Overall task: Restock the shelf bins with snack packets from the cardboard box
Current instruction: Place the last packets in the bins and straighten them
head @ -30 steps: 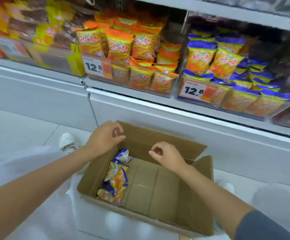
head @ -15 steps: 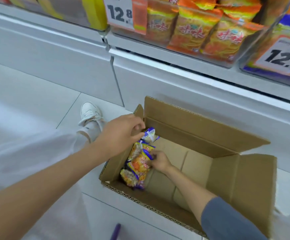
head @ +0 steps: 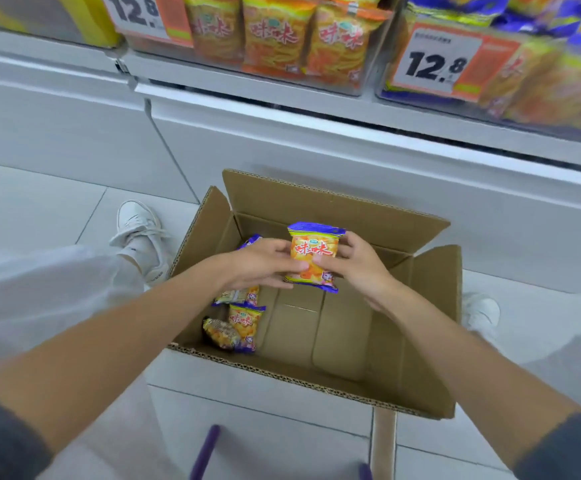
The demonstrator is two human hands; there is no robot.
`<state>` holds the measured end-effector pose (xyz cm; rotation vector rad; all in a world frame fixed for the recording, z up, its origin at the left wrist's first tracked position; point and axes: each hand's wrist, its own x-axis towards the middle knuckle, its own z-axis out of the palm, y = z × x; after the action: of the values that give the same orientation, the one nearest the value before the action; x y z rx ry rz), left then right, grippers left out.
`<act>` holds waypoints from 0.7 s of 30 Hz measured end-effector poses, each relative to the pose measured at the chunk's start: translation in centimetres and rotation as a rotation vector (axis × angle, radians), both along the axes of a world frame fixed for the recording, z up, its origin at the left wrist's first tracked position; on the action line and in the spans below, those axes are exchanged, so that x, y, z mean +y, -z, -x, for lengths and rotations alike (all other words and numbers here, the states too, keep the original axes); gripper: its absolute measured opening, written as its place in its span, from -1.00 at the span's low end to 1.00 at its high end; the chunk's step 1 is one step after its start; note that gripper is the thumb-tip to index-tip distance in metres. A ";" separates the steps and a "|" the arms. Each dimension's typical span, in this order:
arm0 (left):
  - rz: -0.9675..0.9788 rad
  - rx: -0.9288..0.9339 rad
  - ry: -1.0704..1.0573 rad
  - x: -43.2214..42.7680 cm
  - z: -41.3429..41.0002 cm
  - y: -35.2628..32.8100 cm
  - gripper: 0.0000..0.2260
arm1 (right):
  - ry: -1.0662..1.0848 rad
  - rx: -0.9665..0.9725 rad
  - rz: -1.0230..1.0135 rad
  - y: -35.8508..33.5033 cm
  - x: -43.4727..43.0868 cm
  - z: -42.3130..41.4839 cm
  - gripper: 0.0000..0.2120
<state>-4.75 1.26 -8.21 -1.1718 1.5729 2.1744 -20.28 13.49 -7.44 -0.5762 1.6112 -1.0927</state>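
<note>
An open cardboard box [head: 431,327] sits on the floor below the shelf. Above its middle I hold one orange snack packet with blue ends [head: 311,251]. My left hand [head: 261,263] grips its left edge and my right hand [head: 358,263] grips its right edge. A few more packets [head: 242,325] lie against the box's left wall, partly hidden under my left wrist. The shelf bin with orange packets [head: 275,36] is at top centre, and the bin with blue-edged packets [head: 541,74] is at top right.
White shelf base panels [head: 316,150] stand just behind the box. Price tags reading 12.8 [head: 434,60] hang on the bin fronts. My white shoes [head: 136,226] flank the box on the tiled floor. A purple bar [head: 206,452] pokes in at the bottom edge.
My right hand reached down to the packets at the box's left side and lifted one out. My left hand came off the box flap and took the packet's other edge.
</note>
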 end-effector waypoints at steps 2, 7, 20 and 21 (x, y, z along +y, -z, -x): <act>-0.025 -0.082 0.160 -0.2 -0.3 2.8 -0.49 | 0.046 0.005 -0.043 1.1 2.0 0.3 -0.60; 0.286 -0.361 0.430 -0.9 -2.3 11.8 -0.28 | 0.050 -0.008 -0.143 4.0 5.0 1.6 -0.67; 0.652 -0.450 0.951 -1.4 -1.5 16.7 -0.67 | 0.024 -0.012 -0.220 6.0 6.0 3.0 -0.65; 0.649 -0.413 0.911 -1.4 -1.1 16.2 -0.70 | 0.016 -0.011 -0.223 5.9 5.9 2.9 -0.64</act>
<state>-3.61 -0.12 -24.36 -0.7027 2.0803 0.8265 -23.22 19.36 -13.38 -0.4091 1.7027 -0.9108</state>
